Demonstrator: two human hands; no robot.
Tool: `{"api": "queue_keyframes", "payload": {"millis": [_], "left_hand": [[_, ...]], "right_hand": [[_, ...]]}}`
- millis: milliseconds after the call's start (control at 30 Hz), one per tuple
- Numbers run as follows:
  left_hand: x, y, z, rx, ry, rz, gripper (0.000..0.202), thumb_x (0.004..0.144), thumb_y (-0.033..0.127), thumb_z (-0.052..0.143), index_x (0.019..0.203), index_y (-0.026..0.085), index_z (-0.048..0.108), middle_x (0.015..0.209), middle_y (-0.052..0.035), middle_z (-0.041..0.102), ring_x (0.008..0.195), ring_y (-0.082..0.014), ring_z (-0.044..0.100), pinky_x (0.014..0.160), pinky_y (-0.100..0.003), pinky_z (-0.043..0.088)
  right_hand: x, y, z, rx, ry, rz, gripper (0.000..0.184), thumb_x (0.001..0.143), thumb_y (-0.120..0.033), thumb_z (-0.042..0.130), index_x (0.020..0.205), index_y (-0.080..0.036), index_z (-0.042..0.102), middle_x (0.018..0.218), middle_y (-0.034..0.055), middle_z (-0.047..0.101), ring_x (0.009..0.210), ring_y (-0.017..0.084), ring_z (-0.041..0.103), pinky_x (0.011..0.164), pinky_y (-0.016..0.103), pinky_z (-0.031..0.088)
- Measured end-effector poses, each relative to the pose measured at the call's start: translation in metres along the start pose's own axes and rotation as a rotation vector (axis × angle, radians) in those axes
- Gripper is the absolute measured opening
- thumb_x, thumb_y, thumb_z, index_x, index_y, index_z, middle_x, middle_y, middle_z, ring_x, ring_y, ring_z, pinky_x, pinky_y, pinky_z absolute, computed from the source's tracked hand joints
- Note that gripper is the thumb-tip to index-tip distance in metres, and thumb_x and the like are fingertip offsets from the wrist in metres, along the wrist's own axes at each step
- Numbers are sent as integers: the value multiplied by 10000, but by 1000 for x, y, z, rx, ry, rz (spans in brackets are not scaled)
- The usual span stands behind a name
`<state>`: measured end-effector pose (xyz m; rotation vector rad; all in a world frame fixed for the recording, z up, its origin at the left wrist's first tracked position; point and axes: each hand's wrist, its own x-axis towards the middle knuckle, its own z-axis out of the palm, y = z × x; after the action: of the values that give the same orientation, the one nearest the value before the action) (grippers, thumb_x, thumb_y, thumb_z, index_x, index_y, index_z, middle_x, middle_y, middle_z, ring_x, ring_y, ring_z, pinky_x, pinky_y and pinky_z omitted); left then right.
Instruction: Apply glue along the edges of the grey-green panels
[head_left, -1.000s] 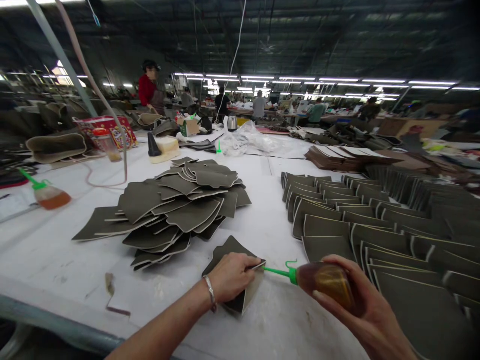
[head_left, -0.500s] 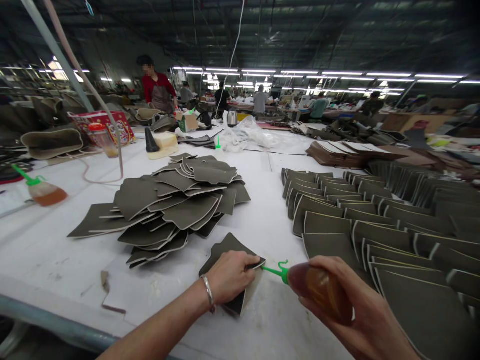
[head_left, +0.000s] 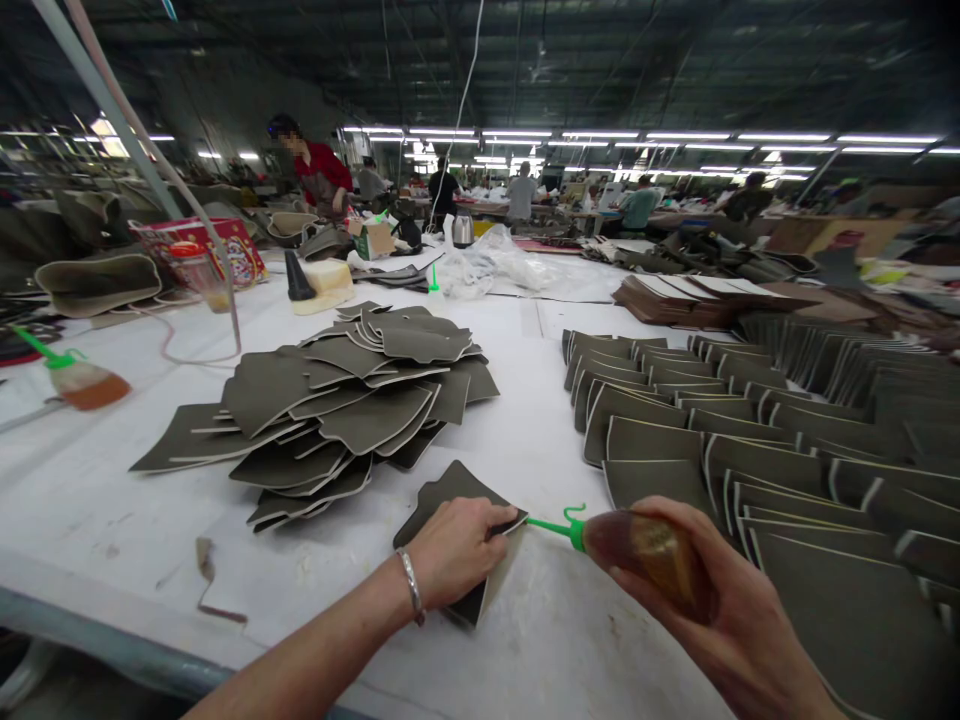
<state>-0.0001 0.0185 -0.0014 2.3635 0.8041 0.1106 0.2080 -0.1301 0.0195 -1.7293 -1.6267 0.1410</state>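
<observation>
My left hand (head_left: 455, 548) is closed on a dark grey cut piece (head_left: 450, 492) lying on the white table near the front edge, pinching its right corner. My right hand (head_left: 712, 610) grips an amber squeeze bottle (head_left: 646, 552) with a green nozzle (head_left: 553, 525). The nozzle tip touches the corner of the piece at my left fingertips. A loose pile of the same grey pieces (head_left: 345, 405) lies just behind my left hand.
Rows of folded grey pieces (head_left: 720, 440) cover the table's right side. A second amber bottle with a green nozzle (head_left: 71, 378) lies at the far left, beside a hanging hose (head_left: 187, 215). A person in red (head_left: 319, 175) works at the back; others stand further off.
The view has shifted slightly. My right hand and bottle have moved a little, keeping the nozzle at the piece's corner. My left hand keeps its hold.
</observation>
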Motion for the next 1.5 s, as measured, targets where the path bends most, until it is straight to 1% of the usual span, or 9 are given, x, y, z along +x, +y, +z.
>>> {"api": "queue_keyframes", "payload": {"millis": [200, 367, 500, 633, 833, 1000, 1200, 1300, 1500], "left_hand": [[-1, 3, -1, 33, -5, -4, 385, 834, 189, 438, 1132, 267, 670, 910, -30, 700, 836, -206, 629, 755, -261, 435], [-1, 2, -2, 43, -13, 3, 426, 827, 187, 430, 1179, 284, 650, 916, -26, 694, 838, -209, 626, 750, -270, 442], [-1, 2, -2, 37, -24, -7, 454, 821, 177, 424, 1212, 276, 632, 985, -26, 698, 891, -209, 625, 803, -274, 447], [-2, 2, -3, 4, -16, 5, 477, 824, 176, 415, 1249, 275, 610, 1051, -26, 691, 937, -211, 625, 843, -282, 448], [-4, 4, -4, 16, -22, 0, 484, 820, 175, 399, 1246, 260, 614, 988, -37, 691, 889, -210, 635, 798, -290, 466], [-4, 4, -3, 18, -21, 13, 489, 849, 193, 393, 1302, 237, 572, 1073, -46, 684, 965, -213, 627, 860, -296, 463], [-4, 4, -1, 5, -28, -4, 496, 857, 185, 387, 1323, 220, 554, 1189, -39, 662, 1033, -208, 623, 904, -289, 465], [-4, 5, -2, 0, -36, -5, 492, 858, 187, 391, 1319, 225, 558, 1225, -31, 650, 1076, -212, 612, 931, -294, 458], [-5, 5, -1, -22, -23, -12, 497, 856, 192, 382, 1321, 211, 558, 1252, -32, 639, 1059, -213, 621, 909, -294, 474]], "right_hand": [[-6, 2, 1, 127, -116, 25, 351, 871, -399, 635, 1161, -320, 454, 1038, -25, 588, 846, 151, 637, 719, 196, 522], [-5, 7, 3, 137, -53, 38, 348, 870, -393, 638, 1162, -310, 469, 1021, -16, 602, 814, 154, 650, 716, 199, 527], [-9, 13, 3, 179, -131, 4, 381, 845, -372, 674, 1166, -309, 479, 1066, -7, 628, 884, 173, 667, 749, 196, 539], [-17, 20, 4, 241, -148, 98, 421, 838, -397, 679, 1193, -305, 472, 1073, 8, 654, 909, 201, 674, 745, 217, 555], [-28, 29, 13, 253, -183, 94, 479, 799, -397, 717, 1218, -323, 496, 1165, 21, 633, 1004, 235, 647, 808, 268, 555], [-34, 27, 17, 284, -103, 132, 477, 803, -432, 702, 1214, -326, 483, 1091, 18, 649, 898, 218, 676, 737, 253, 568], [-38, 21, 18, 326, -166, 165, 450, 778, -421, 730, 1171, -304, 546, 1139, 34, 637, 991, 232, 647, 823, 271, 544], [-38, 18, 19, 345, -107, 160, 428, 776, -428, 723, 1153, -302, 563, 1104, 34, 648, 957, 229, 661, 790, 267, 554], [-38, 17, 18, 461, -182, 145, 401, 782, -404, 722, 1130, -316, 544, 1089, 13, 640, 967, 223, 648, 814, 278, 536]]}}
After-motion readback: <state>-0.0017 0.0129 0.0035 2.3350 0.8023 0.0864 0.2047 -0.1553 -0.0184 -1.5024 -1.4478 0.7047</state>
